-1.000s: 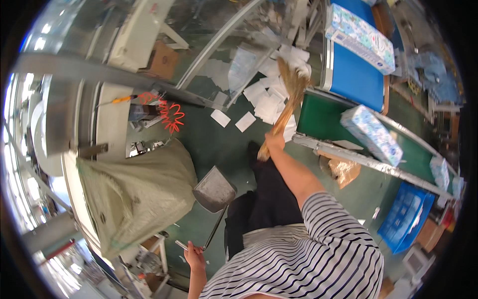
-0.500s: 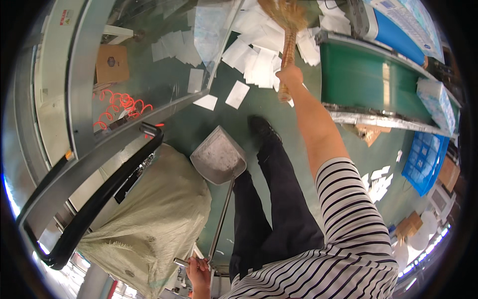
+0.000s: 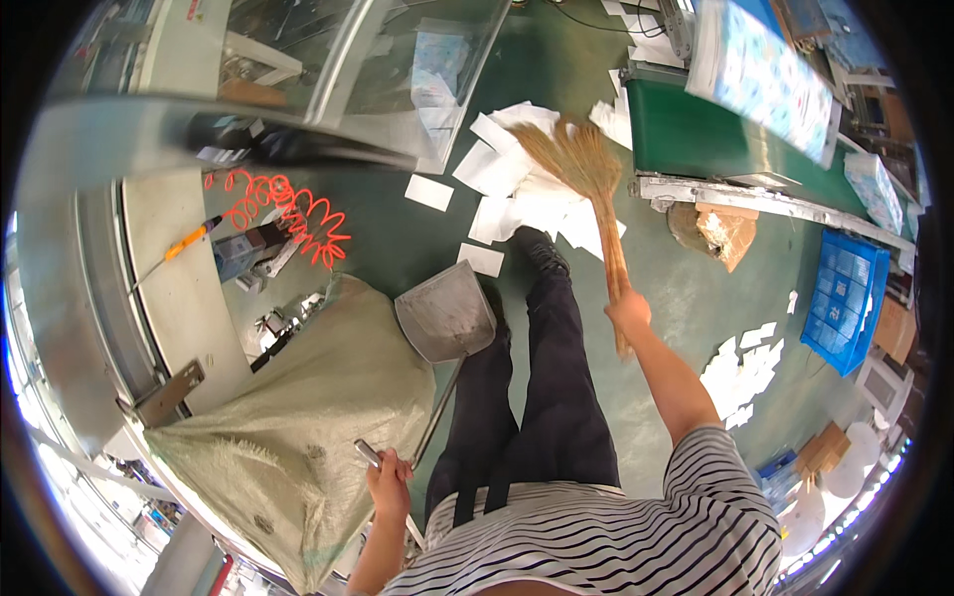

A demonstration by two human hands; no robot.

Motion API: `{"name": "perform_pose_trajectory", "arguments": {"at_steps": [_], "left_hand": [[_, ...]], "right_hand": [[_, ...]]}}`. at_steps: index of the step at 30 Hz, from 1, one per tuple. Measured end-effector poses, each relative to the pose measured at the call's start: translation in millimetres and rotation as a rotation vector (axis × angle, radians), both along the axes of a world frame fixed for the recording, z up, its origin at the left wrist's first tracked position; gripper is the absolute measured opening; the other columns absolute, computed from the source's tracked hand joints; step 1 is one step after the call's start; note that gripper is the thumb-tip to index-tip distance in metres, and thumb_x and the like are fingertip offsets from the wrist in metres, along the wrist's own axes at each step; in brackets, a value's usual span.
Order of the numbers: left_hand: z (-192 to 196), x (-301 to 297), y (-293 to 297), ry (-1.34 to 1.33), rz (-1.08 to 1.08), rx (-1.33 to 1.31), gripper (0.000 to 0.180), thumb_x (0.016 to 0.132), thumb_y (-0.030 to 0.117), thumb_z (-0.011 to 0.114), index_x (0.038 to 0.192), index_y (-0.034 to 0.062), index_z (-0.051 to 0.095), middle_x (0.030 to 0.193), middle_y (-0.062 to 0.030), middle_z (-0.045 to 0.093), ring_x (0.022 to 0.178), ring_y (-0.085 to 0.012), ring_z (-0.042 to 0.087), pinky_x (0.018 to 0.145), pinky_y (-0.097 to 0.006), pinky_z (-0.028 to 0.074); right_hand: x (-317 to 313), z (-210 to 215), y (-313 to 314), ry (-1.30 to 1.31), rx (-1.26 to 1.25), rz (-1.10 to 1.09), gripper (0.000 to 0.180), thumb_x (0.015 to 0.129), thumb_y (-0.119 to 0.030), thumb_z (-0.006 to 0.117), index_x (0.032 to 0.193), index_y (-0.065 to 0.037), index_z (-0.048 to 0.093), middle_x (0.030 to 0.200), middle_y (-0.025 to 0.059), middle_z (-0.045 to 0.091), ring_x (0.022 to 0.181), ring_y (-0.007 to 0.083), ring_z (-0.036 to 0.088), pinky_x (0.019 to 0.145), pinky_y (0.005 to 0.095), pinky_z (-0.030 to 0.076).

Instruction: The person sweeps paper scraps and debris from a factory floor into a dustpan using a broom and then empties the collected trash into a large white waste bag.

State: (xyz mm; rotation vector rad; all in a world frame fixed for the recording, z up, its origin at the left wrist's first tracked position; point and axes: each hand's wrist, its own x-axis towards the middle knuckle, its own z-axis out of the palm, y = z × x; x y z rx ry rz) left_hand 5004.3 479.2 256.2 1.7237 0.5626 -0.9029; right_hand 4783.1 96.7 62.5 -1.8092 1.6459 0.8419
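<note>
Both hands grip: right [image 3: 628, 310] broom [image 3: 586, 169] beside conveyor edge [image 3: 735, 194], left [image 3: 390, 484] dustpan [image 3: 447, 316].

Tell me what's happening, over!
Right hand gripping straw broom. Left hand holding metal dustpan by its handle. White paper scraps under bristles. Big green sack beside dustpan.

Dustpan [image 3: 446, 316] sits between sack [image 3: 298, 427] and broom [image 3: 596, 199], papers [image 3: 517, 189] ahead.
</note>
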Motion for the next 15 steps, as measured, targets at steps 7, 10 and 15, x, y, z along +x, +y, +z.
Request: {"name": "perform_pose_trajectory", "arguments": {"at_steps": [7,10,15], "left_hand": [[5,5,26,-0.036,0.019,0.033,0.024,0.085,0.017,0.055,0.067,0.0087,0.041,0.051,0.0002,0.039,0.046,-0.0118,0.039,0.056,-0.028,0.041],[6,1,32,-0.045,-0.009,0.023,0.025,0.085,0.018,0.055,0.066,0.0084,0.041,0.051,0.0,0.039,0.046,-0.0118,0.039,0.061,-0.029,0.043],[9,-5,37,-0.039,-0.049,0.02,0.029,0.085,0.019,0.055,0.063,0.0095,0.04,0.05,0.0006,0.036,0.046,-0.0123,0.039,0.064,-0.032,0.043]], "right_hand": [[-10,92,53,-0.117,-0.029,0.071,0.083,0.062,-0.019,0.065,0.135,-0.02,0.025,0.085,0.017,0.059,0.08,0.0334,0.059,0.071,0.0412,0.048],[36,68,25,-0.149,-0.031,0.365,0.06,0.065,-0.019,0.064,0.12,-0.009,0.045,0.09,0.0172,0.057,0.082,0.0319,0.058,0.072,0.0394,0.048],[117,5,-9,-0.07,-0.083,0.818,0.031,0.073,-0.014,0.058,0.102,-0.004,0.058,0.097,0.0151,0.057,0.088,0.0277,0.06,0.072,0.0354,0.05]]}}
